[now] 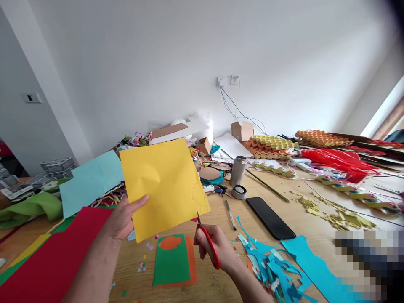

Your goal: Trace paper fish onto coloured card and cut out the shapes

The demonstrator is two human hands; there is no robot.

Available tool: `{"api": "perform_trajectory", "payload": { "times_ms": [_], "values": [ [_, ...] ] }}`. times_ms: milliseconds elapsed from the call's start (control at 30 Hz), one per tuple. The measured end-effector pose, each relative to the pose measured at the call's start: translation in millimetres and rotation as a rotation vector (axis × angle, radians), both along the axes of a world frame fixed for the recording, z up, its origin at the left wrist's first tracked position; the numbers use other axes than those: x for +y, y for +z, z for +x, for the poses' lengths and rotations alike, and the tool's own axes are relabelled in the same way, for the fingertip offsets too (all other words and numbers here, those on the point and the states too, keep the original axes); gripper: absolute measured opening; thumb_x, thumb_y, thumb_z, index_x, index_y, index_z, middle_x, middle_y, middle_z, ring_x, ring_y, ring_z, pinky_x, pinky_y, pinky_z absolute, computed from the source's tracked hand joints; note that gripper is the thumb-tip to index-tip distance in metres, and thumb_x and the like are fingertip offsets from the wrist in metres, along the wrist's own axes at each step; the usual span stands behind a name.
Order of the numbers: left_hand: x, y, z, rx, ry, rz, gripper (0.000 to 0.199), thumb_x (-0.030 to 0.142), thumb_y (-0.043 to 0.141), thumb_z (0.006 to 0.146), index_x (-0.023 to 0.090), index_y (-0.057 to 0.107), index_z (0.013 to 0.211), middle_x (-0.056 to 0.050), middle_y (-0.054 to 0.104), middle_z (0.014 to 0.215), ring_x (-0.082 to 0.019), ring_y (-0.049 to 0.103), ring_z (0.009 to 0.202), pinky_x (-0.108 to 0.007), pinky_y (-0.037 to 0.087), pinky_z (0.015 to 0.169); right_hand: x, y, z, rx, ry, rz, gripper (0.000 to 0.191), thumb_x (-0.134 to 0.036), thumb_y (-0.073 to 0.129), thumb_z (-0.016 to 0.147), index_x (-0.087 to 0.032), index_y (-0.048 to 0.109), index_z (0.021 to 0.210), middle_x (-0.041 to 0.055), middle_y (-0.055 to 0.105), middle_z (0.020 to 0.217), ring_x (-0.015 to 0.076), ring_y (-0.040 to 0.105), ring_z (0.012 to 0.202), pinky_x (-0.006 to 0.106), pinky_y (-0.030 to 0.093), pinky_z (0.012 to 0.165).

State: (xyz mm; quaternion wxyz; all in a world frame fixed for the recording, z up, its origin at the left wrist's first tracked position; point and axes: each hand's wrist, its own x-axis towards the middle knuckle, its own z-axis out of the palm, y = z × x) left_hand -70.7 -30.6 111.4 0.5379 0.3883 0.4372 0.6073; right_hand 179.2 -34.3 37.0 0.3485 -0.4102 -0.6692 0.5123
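My left hand point(126, 216) grips a yellow sheet of paper point(160, 185) by its lower left side, thumb on the front and fingers behind it. Pencil-like outlines of a shape show near the sheet's lower right corner. In my right hand point(217, 244) is a pair of scissors point(210, 246) with red handles. The blade tips point up at the sheet's lower edge, just below the drawn outline; whether they touch the paper I cannot tell. Below the sheet, an orange cut-out point(170, 243) lies on a green sheet point(172, 267), over an orange sheet point(192, 265).
Right of my hands lie a pen point(230, 214), a black phone point(270, 218) and a heap of blue paper scraps point(274, 269). A metal bottle point(238, 170) stands behind its lid point(239, 192). Large red paper point(59, 256) covers the left side. Egg trays point(271, 145) sit at the back.
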Motion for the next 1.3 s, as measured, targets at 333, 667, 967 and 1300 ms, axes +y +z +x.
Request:
{"api": "perform_trajectory", "payload": {
  "times_ms": [333,667,967,1300],
  "values": [
    [1.3,-2.7,-1.7,-0.008,-0.014,-0.002,0.073,0.032,0.083,0.062,0.020,0.056,0.129,-0.013,0.069,0.115,-0.035,0.064,0.106,-0.044,0.056,0.085,1.0,-3.8,-2.2,-0.001,-0.037,-0.047,0.058,-0.074,0.052,0.074,-0.018,0.050,0.060,-0.0037,0.046,0.042,0.0086,0.044,0.035,0.020,0.026,0.036],
    [-0.3,-0.2,0.7,-0.011,-0.003,-0.014,0.077,0.032,0.085,0.059,0.018,0.056,0.130,-0.013,0.071,0.110,-0.035,0.066,0.100,-0.044,0.055,0.086,3.9,-7.7,-0.8,0.015,-0.046,-0.082,0.054,-0.068,0.058,0.074,-0.018,0.046,0.057,-0.0057,0.043,0.043,0.0070,0.044,0.032,0.017,0.023,0.032],
    [3.6,-3.4,-1.5,-0.016,-0.018,-0.011,0.077,0.031,0.084,0.060,0.019,0.055,0.131,-0.013,0.070,0.112,-0.035,0.063,0.107,-0.041,0.058,0.081,4.7,-8.9,0.4,0.012,-0.036,-0.073,0.056,-0.070,0.056,0.075,-0.017,0.050,0.059,-0.0035,0.047,0.041,0.0082,0.046,0.035,0.018,0.027,0.035],
    [4.6,-9.8,-4.6,0.009,-0.060,0.009,0.078,0.032,0.083,0.064,0.019,0.051,0.134,-0.014,0.069,0.115,-0.035,0.066,0.101,-0.043,0.057,0.082,5.1,-8.2,0.7,0.011,-0.031,-0.091,0.055,-0.069,0.058,0.073,-0.017,0.050,0.058,-0.0036,0.047,0.040,0.0080,0.045,0.033,0.018,0.026,0.034]
  ]
}}
